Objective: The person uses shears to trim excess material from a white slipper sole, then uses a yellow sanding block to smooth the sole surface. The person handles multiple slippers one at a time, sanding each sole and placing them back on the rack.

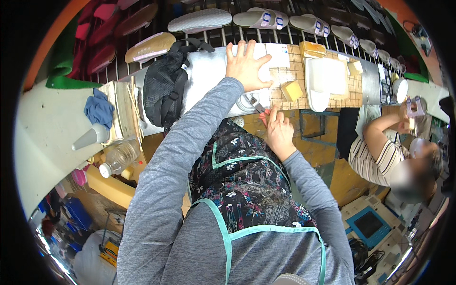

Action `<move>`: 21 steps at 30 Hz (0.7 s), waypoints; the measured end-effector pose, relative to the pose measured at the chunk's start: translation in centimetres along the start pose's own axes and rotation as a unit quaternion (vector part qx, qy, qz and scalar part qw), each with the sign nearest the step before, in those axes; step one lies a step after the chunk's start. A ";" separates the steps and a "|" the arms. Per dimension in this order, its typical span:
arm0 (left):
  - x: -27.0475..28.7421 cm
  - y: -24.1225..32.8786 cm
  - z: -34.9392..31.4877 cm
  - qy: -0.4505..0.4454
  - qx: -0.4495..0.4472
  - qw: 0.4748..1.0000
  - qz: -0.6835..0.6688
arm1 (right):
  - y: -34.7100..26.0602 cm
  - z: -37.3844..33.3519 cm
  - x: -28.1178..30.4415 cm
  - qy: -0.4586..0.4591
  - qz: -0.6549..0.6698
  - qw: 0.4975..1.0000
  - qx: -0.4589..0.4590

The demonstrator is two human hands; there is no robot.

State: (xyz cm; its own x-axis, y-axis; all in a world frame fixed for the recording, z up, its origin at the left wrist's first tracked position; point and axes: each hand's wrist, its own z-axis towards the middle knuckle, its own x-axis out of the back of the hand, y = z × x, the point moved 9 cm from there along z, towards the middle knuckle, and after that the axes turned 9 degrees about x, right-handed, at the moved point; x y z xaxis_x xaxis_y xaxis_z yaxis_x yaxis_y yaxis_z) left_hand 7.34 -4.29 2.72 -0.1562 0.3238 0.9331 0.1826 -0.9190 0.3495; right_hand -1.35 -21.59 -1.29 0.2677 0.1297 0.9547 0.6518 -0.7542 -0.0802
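My left hand (248, 66) lies flat with fingers spread on a pale, shiny work surface (207, 71). Below it, my right hand (280, 130) is wrapped round red-handled pliers (260, 110) whose metal jaws point up and left. Those jaws are at a small round, whitish thing (244, 103) on the bench's near edge, just under my left wrist; what they grip is too small to tell. A yellow sponge block (291, 90) sits right of my left hand, on a mat with a grid of dark lines (280, 76).
A black mesh bag (164, 88) stands left of my left arm. Beyond the bench, sandals (261, 19) line a rack of bars. A white plastic tray (331, 76) rests at right. A clear bottle (121, 156) lies at left. A co-worker in a striped shirt (370, 159) handles a sandal at right.
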 end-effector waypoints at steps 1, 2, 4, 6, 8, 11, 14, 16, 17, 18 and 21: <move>0.1 0.1 0.0 0.004 -0.002 1.000 0.000 | 0.3 -0.1 -1.2 -0.046 0.129 0.990 0.011; 0.0 0.1 0.0 -0.002 -0.002 1.000 0.000 | -0.1 -0.4 -2.4 -0.098 0.252 0.962 0.026; 0.1 0.2 0.1 0.007 -0.005 1.000 0.005 | -1.6 -2.0 -6.0 -0.256 0.738 0.614 -0.113; 0.0 0.3 0.1 0.009 -0.007 1.000 0.013 | -4.3 -1.9 -3.0 -0.237 0.949 0.208 -0.017; -0.1 0.2 0.2 0.016 -0.009 0.999 0.027 | -2.8 -1.7 -5.0 -0.221 0.910 0.347 -0.046; -0.4 0.4 0.3 0.020 -0.032 0.999 0.039 | 2.1 -0.8 -5.2 -0.025 0.785 0.612 -0.091; -0.6 0.6 0.6 0.030 -0.057 0.997 0.033 | 4.4 -2.1 -0.3 0.179 0.372 0.908 -0.071; -1.1 0.5 0.8 0.019 -0.063 0.997 0.051 | 0.9 -2.5 1.7 0.206 0.070 0.975 -0.032; -1.1 0.6 0.8 0.021 -0.073 0.996 0.049 | -0.4 -2.4 1.5 0.191 0.024 0.980 -0.041; -1.2 0.7 0.8 0.019 -0.078 0.996 0.048 | -1.7 -2.7 2.0 0.213 -0.069 0.973 -0.061; -1.5 0.7 0.9 0.019 -0.076 0.995 0.069 | -2.6 -1.5 0.7 0.169 -0.127 0.973 -0.098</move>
State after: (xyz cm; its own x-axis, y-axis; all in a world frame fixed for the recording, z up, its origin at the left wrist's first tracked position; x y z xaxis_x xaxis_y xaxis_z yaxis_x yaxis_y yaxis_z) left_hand 8.54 -5.24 1.59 -0.1771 0.1864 0.9664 0.0563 -0.9784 0.1990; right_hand -3.91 -20.48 0.06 -0.1536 0.1334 0.9791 0.5098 -0.8381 0.1942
